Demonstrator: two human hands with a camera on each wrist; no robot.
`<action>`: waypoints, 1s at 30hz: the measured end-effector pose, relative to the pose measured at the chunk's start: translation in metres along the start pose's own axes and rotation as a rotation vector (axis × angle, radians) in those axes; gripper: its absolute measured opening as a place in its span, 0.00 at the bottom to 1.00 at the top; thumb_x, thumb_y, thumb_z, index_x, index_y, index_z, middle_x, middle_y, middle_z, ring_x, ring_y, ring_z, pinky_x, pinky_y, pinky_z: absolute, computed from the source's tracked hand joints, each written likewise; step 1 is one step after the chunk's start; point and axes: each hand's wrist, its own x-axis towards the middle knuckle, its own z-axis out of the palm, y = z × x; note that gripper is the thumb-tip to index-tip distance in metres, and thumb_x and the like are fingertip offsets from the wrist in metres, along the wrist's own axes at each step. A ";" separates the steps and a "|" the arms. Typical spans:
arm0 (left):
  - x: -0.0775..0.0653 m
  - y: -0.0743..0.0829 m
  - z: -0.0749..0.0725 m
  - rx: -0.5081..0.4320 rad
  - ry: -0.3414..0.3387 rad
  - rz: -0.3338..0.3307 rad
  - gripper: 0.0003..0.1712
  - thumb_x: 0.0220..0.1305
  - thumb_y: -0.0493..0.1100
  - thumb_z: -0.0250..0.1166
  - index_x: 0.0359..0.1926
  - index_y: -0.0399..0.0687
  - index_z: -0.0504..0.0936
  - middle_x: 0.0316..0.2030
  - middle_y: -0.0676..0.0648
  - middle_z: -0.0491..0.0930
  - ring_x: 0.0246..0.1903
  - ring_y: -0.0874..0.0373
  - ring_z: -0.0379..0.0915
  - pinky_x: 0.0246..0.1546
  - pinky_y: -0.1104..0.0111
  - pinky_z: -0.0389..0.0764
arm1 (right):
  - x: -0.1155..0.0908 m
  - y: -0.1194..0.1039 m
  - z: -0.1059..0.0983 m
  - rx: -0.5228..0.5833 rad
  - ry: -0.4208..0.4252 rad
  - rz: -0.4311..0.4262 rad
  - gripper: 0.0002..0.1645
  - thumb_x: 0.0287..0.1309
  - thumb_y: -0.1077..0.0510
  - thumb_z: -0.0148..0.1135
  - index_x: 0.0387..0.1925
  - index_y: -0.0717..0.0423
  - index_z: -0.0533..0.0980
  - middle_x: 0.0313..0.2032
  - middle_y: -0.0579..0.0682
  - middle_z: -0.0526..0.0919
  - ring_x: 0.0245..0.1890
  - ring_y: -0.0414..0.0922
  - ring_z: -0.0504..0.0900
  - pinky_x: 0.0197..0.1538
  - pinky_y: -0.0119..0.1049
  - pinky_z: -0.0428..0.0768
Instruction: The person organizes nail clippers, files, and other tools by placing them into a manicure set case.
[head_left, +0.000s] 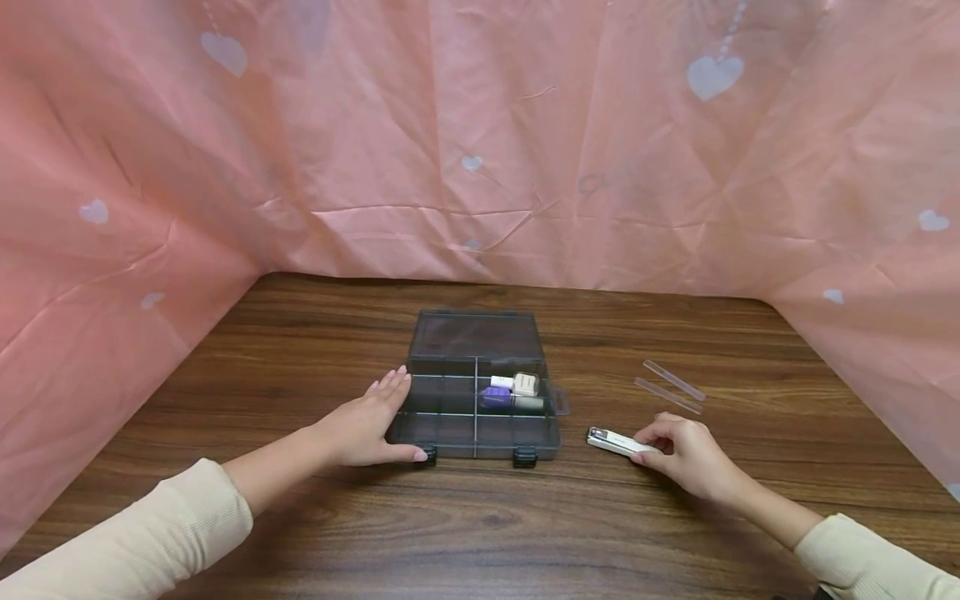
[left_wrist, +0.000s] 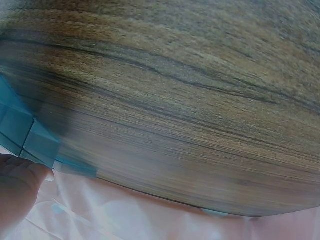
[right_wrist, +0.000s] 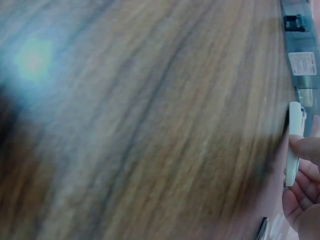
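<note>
A dark see-through compartment box [head_left: 435,429] lies on the table with its lid [head_left: 476,333] tipped back. My left hand [head_left: 367,427] rests against its left side, fingers extended and thumb by a front latch. Between thumb and fingers, my right hand [head_left: 690,457] pinches a white nail clipper [head_left: 611,441] to the right of the box. In the right wrist view, the nail clipper [right_wrist: 295,120] appears beside the box's labelled side. Small bottles lie in a right compartment, among them a purple-capped one [head_left: 495,397] and a cream one [head_left: 526,384].
Two clear plastic strips [head_left: 675,380] lie on the brown wood-grain table [head_left: 480,533], beyond my right hand. A purple-tinted tab [head_left: 561,402] sticks out from the box's right side. Pink cloth [head_left: 525,167] with hearts hangs around the back and sides.
</note>
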 end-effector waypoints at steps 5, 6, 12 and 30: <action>0.000 0.000 0.000 -0.002 0.004 -0.001 0.59 0.53 0.65 0.63 0.67 0.23 0.50 0.69 0.27 0.46 0.69 0.36 0.43 0.68 0.47 0.51 | 0.004 -0.003 -0.002 -0.002 0.017 -0.019 0.07 0.39 0.66 0.71 0.25 0.57 0.81 0.22 0.37 0.74 0.22 0.26 0.64 0.22 0.25 0.67; 0.000 0.000 0.000 -0.001 0.004 -0.001 0.59 0.53 0.65 0.63 0.67 0.23 0.50 0.69 0.27 0.46 0.70 0.36 0.43 0.68 0.47 0.52 | 0.005 -0.004 -0.002 -0.005 0.026 -0.025 0.07 0.39 0.66 0.72 0.25 0.57 0.81 0.22 0.37 0.73 0.22 0.26 0.63 0.22 0.25 0.66; 0.000 -0.002 0.001 0.000 0.012 0.002 0.60 0.53 0.66 0.63 0.67 0.23 0.50 0.69 0.27 0.46 0.70 0.36 0.43 0.68 0.47 0.52 | 0.011 -0.009 -0.004 -0.003 0.077 -0.063 0.08 0.38 0.66 0.72 0.24 0.56 0.81 0.21 0.36 0.73 0.22 0.28 0.63 0.22 0.25 0.65; 0.001 -0.001 0.001 -0.010 0.006 -0.002 0.60 0.53 0.66 0.63 0.67 0.24 0.49 0.69 0.28 0.46 0.70 0.37 0.42 0.68 0.48 0.52 | 0.043 -0.038 0.001 0.121 0.030 -0.095 0.06 0.43 0.64 0.71 0.28 0.58 0.83 0.25 0.42 0.79 0.25 0.27 0.69 0.26 0.25 0.72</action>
